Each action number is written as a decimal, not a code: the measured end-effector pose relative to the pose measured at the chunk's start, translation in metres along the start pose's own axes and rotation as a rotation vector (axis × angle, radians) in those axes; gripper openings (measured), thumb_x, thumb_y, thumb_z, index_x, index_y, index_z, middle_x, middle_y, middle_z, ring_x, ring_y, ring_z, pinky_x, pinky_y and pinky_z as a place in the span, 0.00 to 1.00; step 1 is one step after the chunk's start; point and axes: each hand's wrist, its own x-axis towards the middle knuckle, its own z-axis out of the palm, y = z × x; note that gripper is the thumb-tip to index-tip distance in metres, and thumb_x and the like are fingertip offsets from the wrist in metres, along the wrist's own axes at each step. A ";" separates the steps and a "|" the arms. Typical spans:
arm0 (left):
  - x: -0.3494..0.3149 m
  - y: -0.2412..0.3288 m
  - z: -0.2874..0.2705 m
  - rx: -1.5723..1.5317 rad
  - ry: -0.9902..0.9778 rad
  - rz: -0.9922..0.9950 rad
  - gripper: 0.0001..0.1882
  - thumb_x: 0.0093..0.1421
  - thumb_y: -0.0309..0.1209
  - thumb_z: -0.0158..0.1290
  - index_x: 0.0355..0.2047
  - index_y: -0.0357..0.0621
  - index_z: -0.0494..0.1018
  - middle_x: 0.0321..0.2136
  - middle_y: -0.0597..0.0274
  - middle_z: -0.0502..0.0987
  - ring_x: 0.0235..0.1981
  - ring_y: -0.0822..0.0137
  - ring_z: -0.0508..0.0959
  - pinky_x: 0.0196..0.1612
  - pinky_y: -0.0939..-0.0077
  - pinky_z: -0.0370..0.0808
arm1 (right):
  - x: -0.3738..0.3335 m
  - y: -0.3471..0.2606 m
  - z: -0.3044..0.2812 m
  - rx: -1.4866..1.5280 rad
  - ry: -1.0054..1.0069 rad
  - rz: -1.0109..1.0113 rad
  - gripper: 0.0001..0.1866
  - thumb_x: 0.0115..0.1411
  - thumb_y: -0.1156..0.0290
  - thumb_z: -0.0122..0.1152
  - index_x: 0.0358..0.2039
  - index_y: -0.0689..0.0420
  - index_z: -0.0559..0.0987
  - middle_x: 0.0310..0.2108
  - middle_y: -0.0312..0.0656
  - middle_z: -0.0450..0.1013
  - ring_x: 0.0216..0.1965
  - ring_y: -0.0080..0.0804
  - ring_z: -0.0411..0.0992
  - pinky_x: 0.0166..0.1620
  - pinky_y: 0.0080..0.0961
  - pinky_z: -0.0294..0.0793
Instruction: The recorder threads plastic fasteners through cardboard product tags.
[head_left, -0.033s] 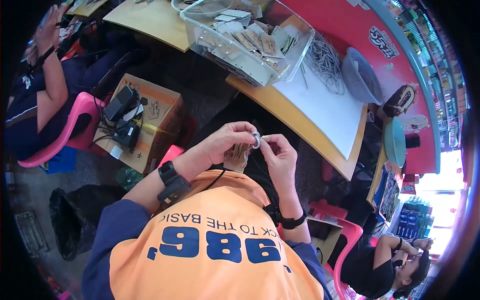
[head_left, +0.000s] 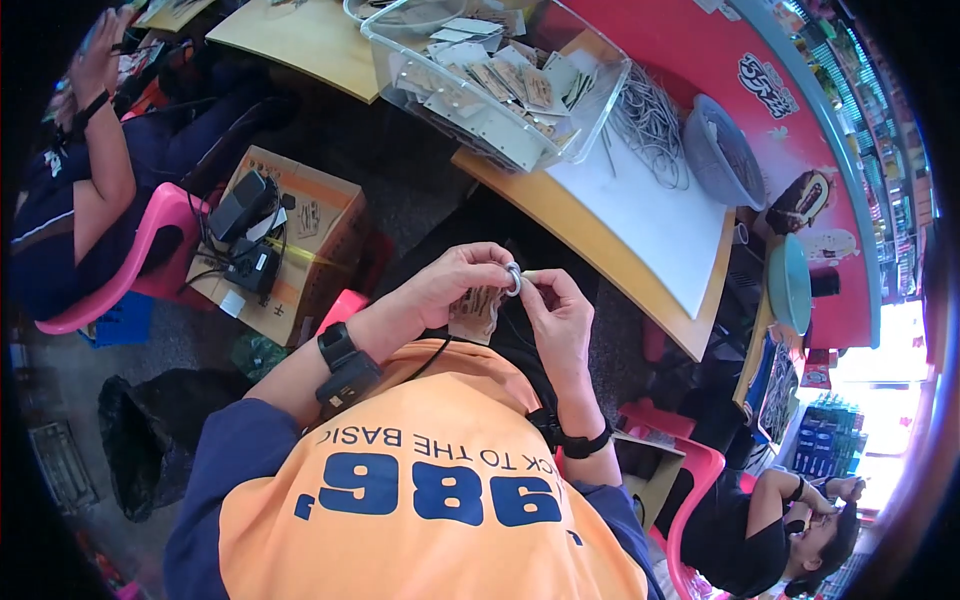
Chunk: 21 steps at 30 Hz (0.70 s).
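In front of my chest, both hands meet at a small loop of grey cord (head_left: 513,279). My left hand (head_left: 462,275) is closed, pinching the loop's left side between thumb and fingers. From the other side, my right hand (head_left: 560,305) is closed as well, its thumb and forefinger pressed together at the cord. A brown card (head_left: 474,316) with dark markings hangs just below my left fingers. Its upper part is hidden by the hand, and whether the cord is joined to it I cannot tell.
Ahead, a clear plastic bin (head_left: 590,140) full of cards stands by a white board (head_left: 650,235) with a tangle of grey cords (head_left: 650,120) and a grey basin (head_left: 722,150). A cardboard box (head_left: 330,215) with black devices sits left. Seated people are at far left and lower right.
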 end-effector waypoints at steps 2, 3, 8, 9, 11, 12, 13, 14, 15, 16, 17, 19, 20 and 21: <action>0.002 -0.003 -0.001 0.049 0.076 0.043 0.07 0.55 0.26 0.57 0.34 0.45 0.74 0.28 0.68 0.77 0.27 0.77 0.76 0.31 0.81 0.75 | -0.001 0.004 0.000 -0.038 0.003 -0.022 0.05 0.56 0.76 0.63 0.32 0.63 0.78 0.23 0.32 0.70 0.24 0.13 0.63 0.27 0.13 0.63; 0.002 -0.003 -0.001 0.047 0.077 0.043 0.07 0.55 0.26 0.57 0.34 0.45 0.74 0.28 0.68 0.77 0.27 0.77 0.76 0.31 0.81 0.75 | -0.001 0.003 0.000 -0.052 -0.011 -0.049 0.05 0.56 0.76 0.63 0.32 0.64 0.78 0.23 0.33 0.70 0.24 0.13 0.63 0.27 0.13 0.63; -0.003 0.003 0.003 0.169 0.091 0.039 0.07 0.55 0.28 0.58 0.35 0.45 0.75 0.28 0.69 0.76 0.28 0.79 0.75 0.33 0.83 0.74 | -0.002 -0.004 0.004 -0.043 -0.045 -0.035 0.06 0.55 0.75 0.64 0.31 0.65 0.78 0.23 0.35 0.71 0.24 0.14 0.65 0.27 0.14 0.65; -0.002 0.001 0.003 0.168 0.094 0.038 0.07 0.55 0.28 0.58 0.35 0.45 0.75 0.28 0.69 0.76 0.28 0.79 0.75 0.33 0.83 0.74 | -0.001 0.000 0.003 -0.068 -0.036 -0.064 0.06 0.56 0.75 0.64 0.32 0.65 0.79 0.23 0.35 0.72 0.24 0.13 0.65 0.27 0.14 0.65; 0.001 -0.002 0.001 0.190 0.114 0.080 0.08 0.55 0.29 0.58 0.36 0.44 0.75 0.28 0.69 0.76 0.28 0.78 0.75 0.32 0.83 0.74 | 0.002 0.002 0.002 -0.093 -0.029 -0.090 0.07 0.56 0.74 0.64 0.32 0.65 0.79 0.24 0.36 0.73 0.25 0.13 0.66 0.28 0.14 0.66; 0.001 -0.003 0.002 0.190 0.117 0.079 0.08 0.55 0.29 0.58 0.36 0.44 0.75 0.28 0.69 0.76 0.28 0.78 0.75 0.32 0.83 0.74 | 0.004 0.002 0.000 -0.055 -0.036 -0.020 0.07 0.56 0.74 0.63 0.33 0.64 0.79 0.25 0.36 0.74 0.26 0.13 0.67 0.29 0.14 0.67; 0.001 -0.003 0.005 0.154 0.146 0.075 0.07 0.55 0.29 0.58 0.35 0.45 0.75 0.27 0.69 0.76 0.28 0.78 0.76 0.31 0.82 0.74 | 0.006 0.002 -0.001 -0.017 -0.043 0.050 0.07 0.57 0.74 0.63 0.34 0.64 0.80 0.26 0.36 0.75 0.26 0.14 0.69 0.30 0.14 0.69; 0.001 -0.003 0.006 0.119 0.176 0.071 0.07 0.56 0.29 0.58 0.35 0.45 0.75 0.27 0.70 0.76 0.27 0.78 0.76 0.30 0.82 0.74 | 0.008 0.003 -0.001 -0.015 -0.044 0.052 0.07 0.57 0.74 0.63 0.34 0.64 0.80 0.26 0.36 0.75 0.26 0.14 0.69 0.30 0.14 0.69; 0.001 -0.004 0.005 0.119 0.176 0.069 0.07 0.56 0.29 0.58 0.35 0.45 0.75 0.27 0.70 0.76 0.27 0.78 0.76 0.30 0.82 0.74 | 0.010 0.005 -0.002 -0.008 -0.054 0.057 0.08 0.57 0.74 0.62 0.35 0.64 0.80 0.26 0.36 0.76 0.27 0.14 0.70 0.31 0.14 0.70; 0.002 -0.004 0.003 0.070 0.184 0.006 0.07 0.55 0.30 0.58 0.35 0.45 0.76 0.27 0.69 0.76 0.28 0.76 0.76 0.31 0.80 0.75 | 0.011 0.007 -0.002 -0.002 -0.063 0.063 0.08 0.58 0.74 0.62 0.36 0.64 0.80 0.27 0.36 0.76 0.28 0.14 0.71 0.33 0.14 0.71; 0.003 -0.005 0.001 0.021 0.192 -0.058 0.07 0.55 0.31 0.58 0.34 0.45 0.76 0.27 0.68 0.76 0.29 0.75 0.76 0.32 0.78 0.75 | 0.012 0.011 0.000 0.060 -0.046 0.074 0.07 0.58 0.75 0.60 0.36 0.65 0.78 0.28 0.36 0.76 0.30 0.16 0.72 0.36 0.14 0.71; 0.005 -0.006 -0.004 -0.039 0.170 -0.131 0.07 0.56 0.30 0.57 0.35 0.46 0.75 0.26 0.68 0.76 0.27 0.75 0.76 0.29 0.78 0.75 | 0.015 0.020 0.001 0.128 -0.054 0.063 0.06 0.59 0.76 0.59 0.36 0.65 0.77 0.29 0.36 0.75 0.31 0.16 0.72 0.37 0.15 0.72; 0.005 -0.007 -0.007 -0.098 0.147 -0.201 0.06 0.56 0.30 0.57 0.35 0.46 0.74 0.25 0.69 0.76 0.26 0.75 0.77 0.27 0.78 0.75 | 0.015 0.024 0.002 0.194 -0.061 0.050 0.05 0.59 0.77 0.59 0.35 0.65 0.76 0.31 0.36 0.75 0.32 0.16 0.72 0.38 0.15 0.72; 0.006 -0.006 -0.009 -0.145 0.118 -0.242 0.07 0.57 0.30 0.57 0.36 0.46 0.74 0.25 0.67 0.77 0.25 0.73 0.77 0.27 0.76 0.76 | 0.016 0.027 0.002 0.194 -0.057 0.053 0.05 0.59 0.77 0.59 0.35 0.65 0.76 0.31 0.36 0.75 0.32 0.16 0.72 0.38 0.15 0.72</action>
